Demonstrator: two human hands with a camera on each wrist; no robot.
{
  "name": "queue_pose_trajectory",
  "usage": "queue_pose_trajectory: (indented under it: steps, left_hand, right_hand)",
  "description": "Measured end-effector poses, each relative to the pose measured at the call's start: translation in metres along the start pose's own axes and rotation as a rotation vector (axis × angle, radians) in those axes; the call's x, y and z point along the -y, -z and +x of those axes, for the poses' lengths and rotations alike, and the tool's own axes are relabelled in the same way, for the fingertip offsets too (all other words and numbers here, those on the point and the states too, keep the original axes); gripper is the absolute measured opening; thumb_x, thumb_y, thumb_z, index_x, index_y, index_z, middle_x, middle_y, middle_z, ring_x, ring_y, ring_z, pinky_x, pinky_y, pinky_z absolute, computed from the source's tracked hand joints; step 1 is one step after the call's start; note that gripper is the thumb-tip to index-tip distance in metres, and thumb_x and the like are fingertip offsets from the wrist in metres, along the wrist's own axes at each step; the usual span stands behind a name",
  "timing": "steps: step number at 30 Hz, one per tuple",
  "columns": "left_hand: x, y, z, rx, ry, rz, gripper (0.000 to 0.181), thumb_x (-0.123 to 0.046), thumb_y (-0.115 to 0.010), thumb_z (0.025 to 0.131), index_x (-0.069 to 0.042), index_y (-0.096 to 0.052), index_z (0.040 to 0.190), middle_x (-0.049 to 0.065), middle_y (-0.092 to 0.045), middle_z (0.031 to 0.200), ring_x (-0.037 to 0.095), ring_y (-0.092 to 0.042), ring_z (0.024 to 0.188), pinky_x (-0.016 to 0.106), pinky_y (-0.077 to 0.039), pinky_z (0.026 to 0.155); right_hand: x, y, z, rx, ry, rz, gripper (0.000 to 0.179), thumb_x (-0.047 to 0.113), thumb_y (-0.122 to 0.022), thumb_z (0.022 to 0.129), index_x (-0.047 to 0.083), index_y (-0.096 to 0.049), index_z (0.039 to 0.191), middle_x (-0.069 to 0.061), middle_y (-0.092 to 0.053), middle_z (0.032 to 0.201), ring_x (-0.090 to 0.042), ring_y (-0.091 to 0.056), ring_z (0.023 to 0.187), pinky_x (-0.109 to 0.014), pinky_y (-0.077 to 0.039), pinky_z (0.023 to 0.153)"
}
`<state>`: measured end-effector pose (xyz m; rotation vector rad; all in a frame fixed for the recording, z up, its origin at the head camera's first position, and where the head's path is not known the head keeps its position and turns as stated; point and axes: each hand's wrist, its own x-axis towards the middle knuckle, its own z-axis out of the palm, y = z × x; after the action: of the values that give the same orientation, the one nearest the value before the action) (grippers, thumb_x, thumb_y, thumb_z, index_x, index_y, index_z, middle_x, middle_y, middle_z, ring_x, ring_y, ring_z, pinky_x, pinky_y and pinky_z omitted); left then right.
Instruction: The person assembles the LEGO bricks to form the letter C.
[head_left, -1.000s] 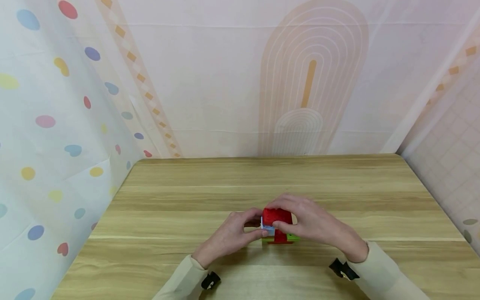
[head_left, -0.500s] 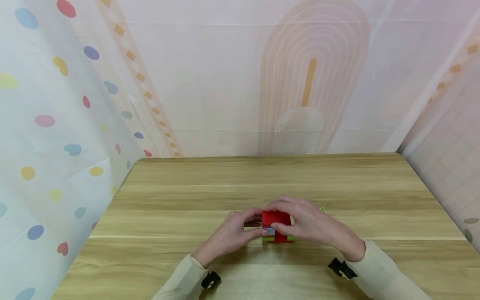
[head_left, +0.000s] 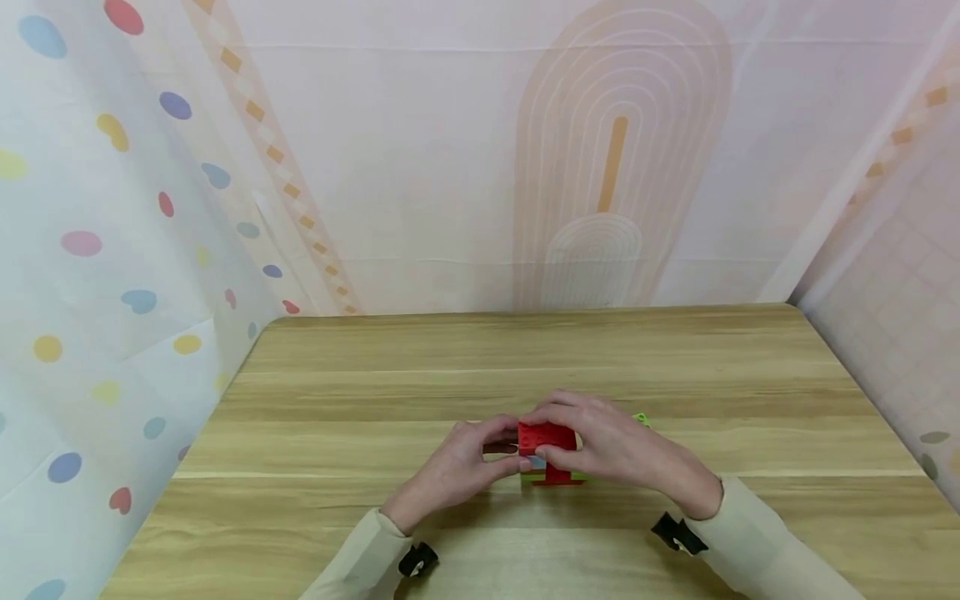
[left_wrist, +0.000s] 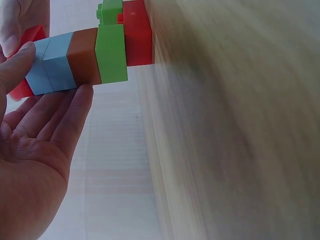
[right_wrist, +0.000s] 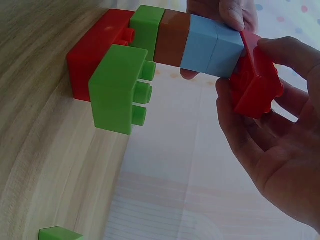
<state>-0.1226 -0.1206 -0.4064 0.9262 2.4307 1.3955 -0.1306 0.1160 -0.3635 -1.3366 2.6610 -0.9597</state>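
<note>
A column of toy building bricks stands on the table: a red base brick (right_wrist: 82,75), two green bricks (right_wrist: 112,90) side by side, a brown brick (right_wrist: 172,39), then two light blue bricks (right_wrist: 200,44). My left hand (head_left: 457,467) pinches this column from the side, thumb on the upper light blue brick and fingers behind. At the top, my right hand (head_left: 611,442) grips a longer red brick (right_wrist: 257,82) between thumb and fingers. That brick meets the top light blue one, slightly tilted, and overhangs towards the right hand. Part of the column is hidden by both hands in the head view.
Another green piece (right_wrist: 59,234) lies on the wooden table (head_left: 360,375) beyond my right hand, mostly covered in the head view. Patterned cloth (head_left: 420,167) hangs behind the table and along its left and right sides.
The red top brick and my right hand have come down slightly, and less light blue shows beneath. The green piece behind my right wrist has come into sight. My left hand keeps its hold.
</note>
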Motion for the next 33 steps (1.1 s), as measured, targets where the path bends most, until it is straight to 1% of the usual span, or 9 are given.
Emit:
queue_pose_trajectory:
  steps: [5,12,17,22,26,29,31,33]
  left_hand:
    - [0.002,0.001,0.000,0.005,0.001,-0.002,0.038,-0.029,-0.070,0.093,-0.013,-0.062,0.127,-0.003,-0.068,0.121,0.012,-0.064,0.111,0.025,-0.051,0.094]
    - [0.004,0.002,-0.004,0.021,0.018,-0.007,0.038,-0.031,-0.070,0.093,-0.014,-0.062,0.126,-0.004,-0.068,0.120,0.012,-0.064,0.111,0.027,-0.051,0.095]
    - [0.003,0.002,-0.006,0.006,0.013,0.031,0.037,-0.033,-0.069,0.094,-0.015,-0.063,0.126,-0.006,-0.068,0.120,0.011,-0.064,0.110,0.027,-0.051,0.095]
    - [0.003,0.003,-0.004,-0.009,0.004,0.080,0.038,-0.035,-0.069,0.094,-0.013,-0.064,0.125,-0.004,-0.068,0.121,0.012,-0.064,0.110,0.029,-0.051,0.095]
    - [0.002,0.003,-0.003,-0.011,0.014,0.093,0.038,-0.034,-0.070,0.094,-0.013,-0.064,0.125,-0.003,-0.068,0.120,0.012,-0.064,0.109,0.029,-0.051,0.095]
    - [0.002,0.002,-0.003,-0.002,0.019,0.081,0.039,-0.034,-0.069,0.094,-0.012,-0.064,0.125,-0.002,-0.068,0.120,0.012,-0.064,0.110,0.028,-0.051,0.095]
    - [0.002,0.002,-0.003,0.008,0.019,0.072,0.040,-0.035,-0.069,0.094,-0.011,-0.063,0.125,-0.001,-0.068,0.120,0.012,-0.064,0.109,0.028,-0.051,0.095]
    - [0.002,0.002,-0.002,0.017,0.020,0.064,0.042,-0.036,-0.069,0.093,-0.010,-0.063,0.126,0.000,-0.068,0.120,0.012,-0.064,0.109,0.028,-0.051,0.094]
  right_hand:
    - [0.000,0.000,0.000,0.003,0.000,-0.004,0.031,0.024,-0.069,0.095,0.013,-0.068,0.124,0.008,-0.062,0.111,-0.005,-0.056,0.087,-0.024,-0.052,0.074]
    - [0.001,-0.003,0.001,0.008,0.041,-0.030,0.032,0.027,-0.070,0.095,0.012,-0.069,0.123,0.009,-0.058,0.102,-0.005,-0.051,0.079,-0.020,-0.048,0.067]
    - [0.001,-0.004,0.002,0.008,0.067,-0.040,0.032,0.026,-0.070,0.095,0.010,-0.069,0.123,0.009,-0.057,0.098,-0.004,-0.049,0.074,-0.018,-0.046,0.063]
    - [0.000,-0.003,0.003,0.010,0.055,-0.027,0.033,0.025,-0.071,0.094,0.010,-0.069,0.123,0.010,-0.056,0.097,-0.003,-0.049,0.071,-0.017,-0.045,0.060]
    - [-0.002,-0.004,0.002,0.017,0.010,0.007,0.034,0.028,-0.071,0.094,0.013,-0.068,0.125,0.012,-0.057,0.101,-0.003,-0.051,0.077,-0.022,-0.049,0.065]
    - [-0.004,-0.005,-0.001,0.012,-0.014,0.019,0.038,0.031,-0.071,0.094,0.014,-0.067,0.127,0.011,-0.061,0.109,-0.004,-0.055,0.085,-0.028,-0.053,0.072]
    - [-0.006,-0.006,-0.003,0.010,-0.029,0.020,0.043,0.035,-0.070,0.094,0.012,-0.064,0.130,0.009,-0.062,0.115,-0.005,-0.057,0.093,-0.032,-0.054,0.079]
    - [-0.007,-0.004,-0.008,0.016,-0.069,0.035,0.050,0.038,-0.070,0.093,0.012,-0.060,0.134,0.007,-0.063,0.120,-0.007,-0.058,0.101,-0.036,-0.054,0.086]
